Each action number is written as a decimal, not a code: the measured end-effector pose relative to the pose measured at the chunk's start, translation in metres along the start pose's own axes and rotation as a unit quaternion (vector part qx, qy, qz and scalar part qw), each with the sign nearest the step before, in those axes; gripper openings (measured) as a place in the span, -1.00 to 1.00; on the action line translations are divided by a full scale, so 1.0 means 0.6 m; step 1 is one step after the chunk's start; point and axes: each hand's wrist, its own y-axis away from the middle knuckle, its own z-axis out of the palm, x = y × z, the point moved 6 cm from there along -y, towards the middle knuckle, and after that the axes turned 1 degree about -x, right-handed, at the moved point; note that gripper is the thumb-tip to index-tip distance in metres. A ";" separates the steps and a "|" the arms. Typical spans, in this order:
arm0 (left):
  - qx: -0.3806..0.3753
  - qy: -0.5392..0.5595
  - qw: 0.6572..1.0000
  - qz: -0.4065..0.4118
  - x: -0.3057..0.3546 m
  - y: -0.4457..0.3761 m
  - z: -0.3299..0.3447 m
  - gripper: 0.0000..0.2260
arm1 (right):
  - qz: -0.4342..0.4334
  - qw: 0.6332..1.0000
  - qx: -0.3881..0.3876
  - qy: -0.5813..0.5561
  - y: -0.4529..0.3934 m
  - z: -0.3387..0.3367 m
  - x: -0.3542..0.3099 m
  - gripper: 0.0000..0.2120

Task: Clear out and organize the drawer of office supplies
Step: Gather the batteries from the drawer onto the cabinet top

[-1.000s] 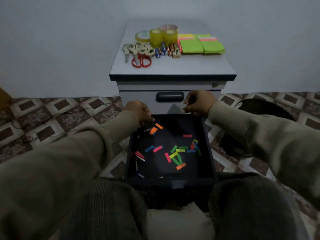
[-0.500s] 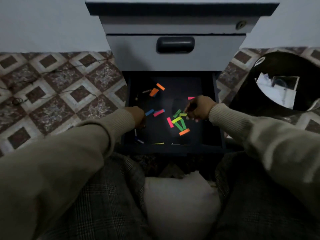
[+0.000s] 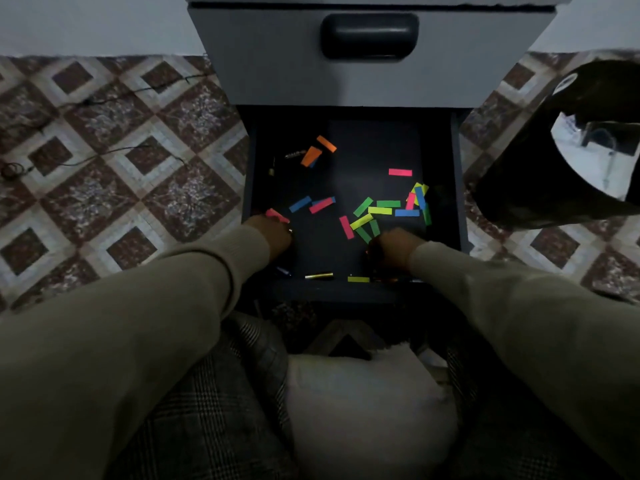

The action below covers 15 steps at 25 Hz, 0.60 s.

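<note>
One cabinet [image 3: 346, 74], grey, upper front closed with dark handle [image 3: 369, 35]; no lettering legible. One drawer [image 3: 456, 188], black, pulled out over tiled floor [image 3: 138, 161]. One bin [image 3: 540, 161], black, right of the drawer. Many coloured tabs [image 3: 379, 211] scattered inside; one battery [image 3: 319, 276] by the front wall. Left hand [image 3: 273, 233] and right hand [image 3: 394, 249] reach inside; grip of each: cannot tell.

The light is dim. The floor [image 3: 114, 174] has brown and white diamond tiles, and a thin black cable [image 3: 104, 98] lies on it. A pale wall [image 3: 86, 22] stands behind. A black bin [image 3: 519, 174] is at right.
</note>
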 end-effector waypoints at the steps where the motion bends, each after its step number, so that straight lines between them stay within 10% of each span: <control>1: 0.005 -0.001 1.000 0.000 0.004 -0.002 0.001 -0.64 | 0.001 1.000 -0.012 0.005 -0.002 0.006 -0.001 -0.69; 15: -0.040 -0.024 0.998 0.043 0.016 -0.032 0.009 -0.66 | 0.061 0.992 -0.106 0.038 -0.038 0.043 0.045 -0.64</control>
